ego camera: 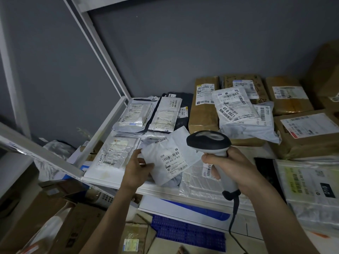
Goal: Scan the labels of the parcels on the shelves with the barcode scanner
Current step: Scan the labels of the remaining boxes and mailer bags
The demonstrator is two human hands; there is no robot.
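So, right hand (pixel 232 165) wrapped tight round the handle of the barcode scanner (pixel 212 149), fingers curled, thumb across the front. Dark scanner head up top, tipped toward the left, cable (pixel 233 215) hanging off the bottom of the handle. Left hand (pixel 136 168) pinching the near-left corner of a white mailer bag (pixel 168 158), thumb on top, fingers tucked underneath, corner lifted a bit off the shelf (pixel 161 192). Label (pixel 174 162) facing up, barcode and printed numbers in plain sight, just left of the scanner head. Bag sat at the front edge of the white shelf, partly over a grey bag.

Rest of the shelf packed: a crinkly silver bag (pixel 113 153) just left of the held one, two more flat bags (pixel 146 114) behind it, brown taped boxes (pixel 205 105) along the back by the grey wall, a big white bag (pixel 244 114) flopped across two of them, label up. Another box (pixel 308 132) at the right, a clear-wrapped parcel (pixel 311 189) in front of it. Below the shelf, cardboard boxes (pixel 60 226) and a blue plastic crate (pixel 185 233).
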